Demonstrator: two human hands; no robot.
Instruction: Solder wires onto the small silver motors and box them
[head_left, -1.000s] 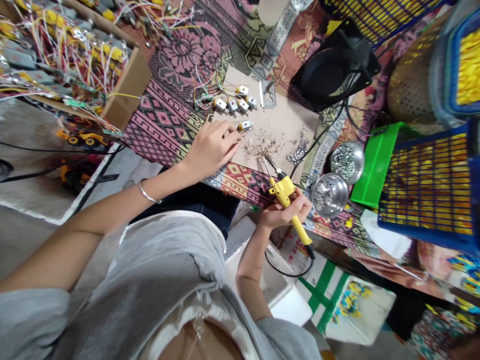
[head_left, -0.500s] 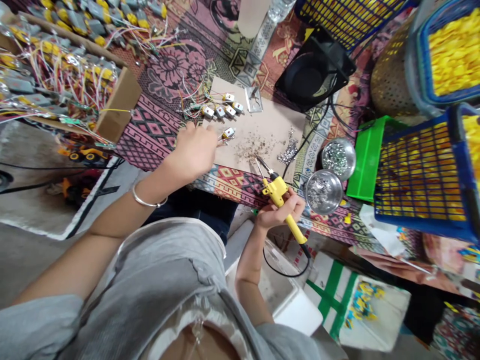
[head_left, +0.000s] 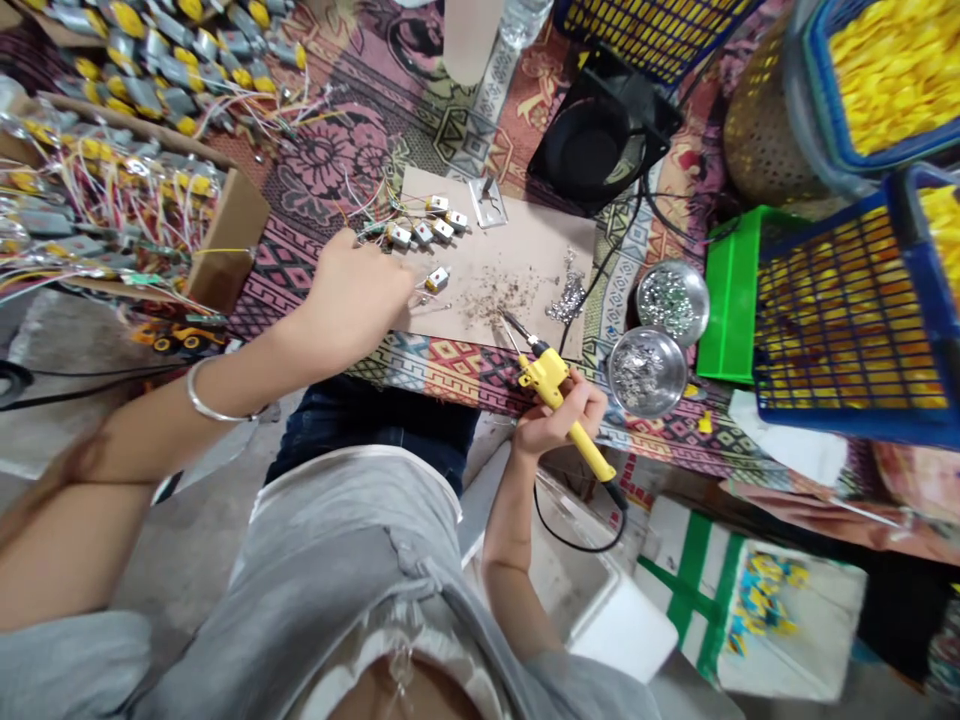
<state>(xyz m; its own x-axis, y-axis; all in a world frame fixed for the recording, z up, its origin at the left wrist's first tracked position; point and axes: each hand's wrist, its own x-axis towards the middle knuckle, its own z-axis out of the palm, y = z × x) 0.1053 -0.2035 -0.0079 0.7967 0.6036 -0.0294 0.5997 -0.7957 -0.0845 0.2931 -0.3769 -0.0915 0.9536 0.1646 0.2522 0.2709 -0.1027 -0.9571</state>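
**Tiny motors and a hot iron, close quarters**

Watching from beside the desk (head_left: pixel 450 365). The right hand (head_left: pixel 559 415) is wrapped shut around the yellow soldering iron (head_left: pixel 559 400), gripped on the plastic handle with the metal tip pointing up and away from the wrist, over the cardboard sheet (head_left: pixel 517 265). That's the only sane place to hold it, I'd say: light and stiff, but the cord trailing below the hand could tug it.

The left hand (head_left: pixel 360 300) lies palm down, fingers loosely curled at the near left edge of the sheet. Can't tell if it's pinching anything. Just past its fingertips sits one small motor (head_left: pixel 437 279), with a row of motors (head_left: pixel 424 225) a bit further out, thin wires running off them.

Those look featherweight and hard, probably skittish. I'd take one by the metal body, not the wires, which seem flimsy.
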